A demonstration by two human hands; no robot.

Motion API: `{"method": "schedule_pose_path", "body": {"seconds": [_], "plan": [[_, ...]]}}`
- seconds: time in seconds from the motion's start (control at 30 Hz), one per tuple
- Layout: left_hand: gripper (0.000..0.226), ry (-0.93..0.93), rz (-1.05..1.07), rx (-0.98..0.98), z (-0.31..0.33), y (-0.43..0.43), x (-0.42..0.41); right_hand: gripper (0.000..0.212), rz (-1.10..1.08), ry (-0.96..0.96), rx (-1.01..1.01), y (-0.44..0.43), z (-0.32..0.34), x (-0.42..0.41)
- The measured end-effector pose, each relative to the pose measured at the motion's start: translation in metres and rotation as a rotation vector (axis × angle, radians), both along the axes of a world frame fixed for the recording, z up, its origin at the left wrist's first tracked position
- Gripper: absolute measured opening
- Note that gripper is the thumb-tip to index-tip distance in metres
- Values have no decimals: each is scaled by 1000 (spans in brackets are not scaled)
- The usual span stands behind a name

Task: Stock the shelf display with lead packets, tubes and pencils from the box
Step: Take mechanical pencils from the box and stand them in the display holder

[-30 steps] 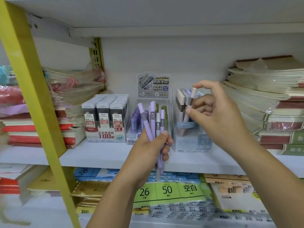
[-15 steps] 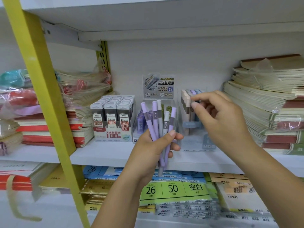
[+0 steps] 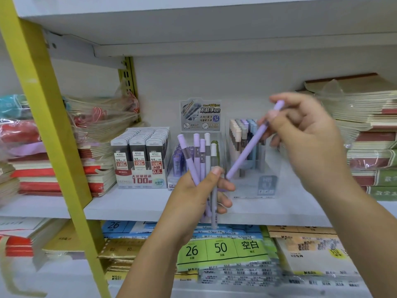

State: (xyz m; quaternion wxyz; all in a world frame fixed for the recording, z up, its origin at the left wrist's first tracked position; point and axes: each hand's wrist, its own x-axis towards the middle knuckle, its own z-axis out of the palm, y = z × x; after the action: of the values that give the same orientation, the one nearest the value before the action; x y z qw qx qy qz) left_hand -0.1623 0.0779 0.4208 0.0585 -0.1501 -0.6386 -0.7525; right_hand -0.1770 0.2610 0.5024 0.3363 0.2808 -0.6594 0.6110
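Observation:
My left hand [image 3: 197, 194] grips a bunch of purple and white-grey pencils [image 3: 203, 160] upright in front of the shelf. My right hand [image 3: 305, 138] pinches one purple pencil [image 3: 251, 145] near its top; it slants down-left, its lower end close to my left fingers. Behind them a clear display box [image 3: 253, 179] holds upright pencils in cream, grey, purple and blue. To its left stands a clear tray of purple lead tubes [image 3: 178, 160] with a sign card [image 3: 200, 115], then a box of lead packets [image 3: 141, 155].
Stacks of notebooks [image 3: 369, 134] fill the shelf's right side, and wrapped notebooks [image 3: 94, 130] the left. A yellow upright [image 3: 49, 130] slants across the left. Paper packs [image 3: 221, 248] lie on the shelf below. Another shelf board [image 3: 214, 24] hangs overhead.
My right hand left the pencil display box, where it put down a pale pencil, and now holds a purple pencil beside the bunch. The left-hand bunch has one pencil fewer.

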Motion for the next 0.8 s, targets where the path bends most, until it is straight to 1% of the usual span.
{"method": "schedule_pose_path", "body": {"seconds": [0.07,0.17,0.3,0.43,0.53,0.7,0.8], "plan": [[22,-4,42,-26,-1,-1,-2,22,-82,116,-26,9,6,0],[18,0,68,-15,-2,-1,-5,23,-202,197,42,17,9,-3],[22,-16,85,-21,-4,0,-6,26,-324,157,233,18,0,-15],[22,-25,88,-12,-4,1,-5,25,-374,94,344,14,-12,-23],[23,-27,90,-9,-3,1,-5,22,-373,39,378,13,-17,-28],[21,-25,84,-13,-4,1,-4,26,-397,16,408,13,-15,-29],[21,-27,77,-3,-3,2,-4,23,-423,19,398,12,-16,-30]]}}
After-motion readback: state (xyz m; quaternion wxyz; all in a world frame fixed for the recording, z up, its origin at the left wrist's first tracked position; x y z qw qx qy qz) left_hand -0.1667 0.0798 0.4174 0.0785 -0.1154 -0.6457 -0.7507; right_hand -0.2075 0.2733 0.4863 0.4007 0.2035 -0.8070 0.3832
